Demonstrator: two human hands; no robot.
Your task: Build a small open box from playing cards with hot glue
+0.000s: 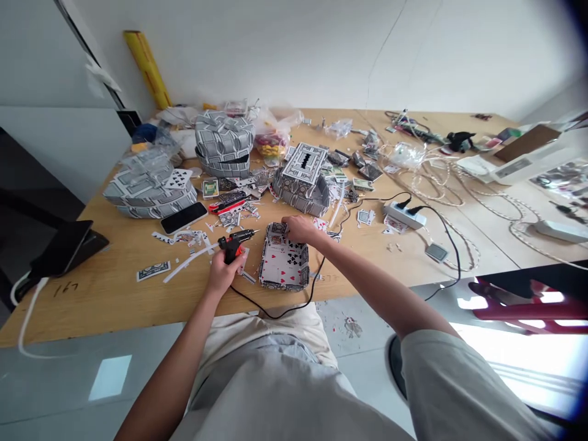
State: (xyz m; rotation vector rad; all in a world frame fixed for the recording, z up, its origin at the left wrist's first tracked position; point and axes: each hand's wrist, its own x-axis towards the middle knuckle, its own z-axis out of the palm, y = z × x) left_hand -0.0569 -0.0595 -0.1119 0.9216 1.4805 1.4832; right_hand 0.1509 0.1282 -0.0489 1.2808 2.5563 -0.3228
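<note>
My left hand (223, 272) is wrapped round the handle of a black and orange glue gun (236, 242), whose nozzle points right toward an open box made of playing cards (285, 269). A white glue stick trails out of the gun's back to the left. At the box's far right edge, my right hand (298, 229) has its fingers bent down over the rim; what they grip, if anything, is hidden. Card faces with hearts and clubs line the box's inside. Behind it stands another card box (303, 184) with a card panel on top.
Round card boxes (225, 144) stand at the back left, near a black phone (184, 218). A red cutter (228, 206) lies among card scraps. The gun's black cable loops past the near edge toward a white power strip (405, 214).
</note>
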